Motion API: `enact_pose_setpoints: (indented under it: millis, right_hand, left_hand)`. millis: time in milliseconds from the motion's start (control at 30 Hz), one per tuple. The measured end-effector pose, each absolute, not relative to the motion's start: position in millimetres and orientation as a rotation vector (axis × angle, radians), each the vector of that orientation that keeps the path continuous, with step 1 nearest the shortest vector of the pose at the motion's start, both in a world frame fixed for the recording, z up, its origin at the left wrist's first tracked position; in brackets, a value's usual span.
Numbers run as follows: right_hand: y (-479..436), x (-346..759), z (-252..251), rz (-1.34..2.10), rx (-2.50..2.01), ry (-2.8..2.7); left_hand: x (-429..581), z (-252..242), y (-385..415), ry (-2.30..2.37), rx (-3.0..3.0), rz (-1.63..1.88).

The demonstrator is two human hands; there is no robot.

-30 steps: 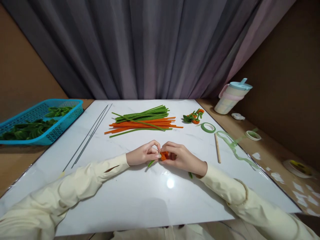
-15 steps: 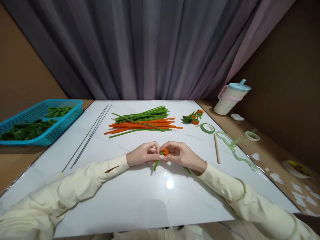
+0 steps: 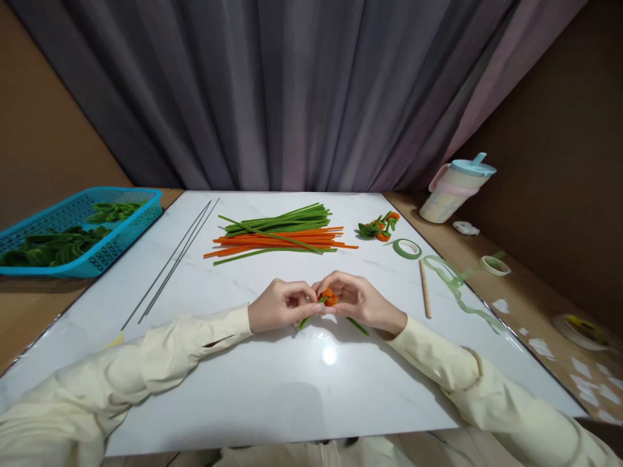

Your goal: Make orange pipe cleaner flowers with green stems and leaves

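Note:
My left hand [image 3: 281, 305] and my right hand [image 3: 364, 302] meet low over the white table, fingertips together. My right hand pinches a small looped orange pipe-cleaner flower [image 3: 329, 298]. Closed at the near side of the flower, my left hand grips a green pipe cleaner [image 3: 359, 326], whose ends stick out below both hands. How the green piece joins the orange loops is hidden by fingers. Beyond the hands lie a pile of orange pipe cleaners [image 3: 272, 240] and a pile of green pipe cleaners [image 3: 287, 222].
Finished orange-and-green pieces [image 3: 381, 226] lie at back right, near green tape [image 3: 407, 249] and a wooden stick [image 3: 425, 289]. Thin wires [image 3: 178, 259] lie left, beside a blue basket [image 3: 92, 263] of green loops. A tumbler [image 3: 455, 191] stands at right.
The orange flower shows more between my fingers and sits slightly further right. More of the green pipe cleaner shows below my right hand. The view has shifted slightly.

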State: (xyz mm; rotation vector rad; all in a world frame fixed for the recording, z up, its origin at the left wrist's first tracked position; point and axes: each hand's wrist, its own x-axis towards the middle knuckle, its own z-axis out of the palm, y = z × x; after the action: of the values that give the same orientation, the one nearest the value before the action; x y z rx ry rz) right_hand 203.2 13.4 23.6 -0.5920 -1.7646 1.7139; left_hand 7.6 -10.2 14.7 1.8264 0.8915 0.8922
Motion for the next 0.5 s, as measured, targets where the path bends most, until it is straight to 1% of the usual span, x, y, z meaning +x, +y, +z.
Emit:
enact_pose_setpoints:
  millis: [133,200,267,400,500]
  right_hand:
    - [13,203,23,1.695,-0.572,-1.803]
    - [12,204,24,1.611,-0.584,-1.882]
    - [10,203,24,1.431,-0.613,-1.998]
    - [6,203,24,0.967,-0.599,-2.18]
    - [3,203,23,0.806,-0.534,-2.235]
  left_hand:
    - [7,14,-12,0.897,1.864,0.896]
    - [7,15,-12,0.905,1.859,0.898]
    - [8,16,-13,0.906,1.845,0.897]
    - [8,19,-15,0.888,1.845,0.891]
    - [8,18,-17,0.871,1.87,0.885]
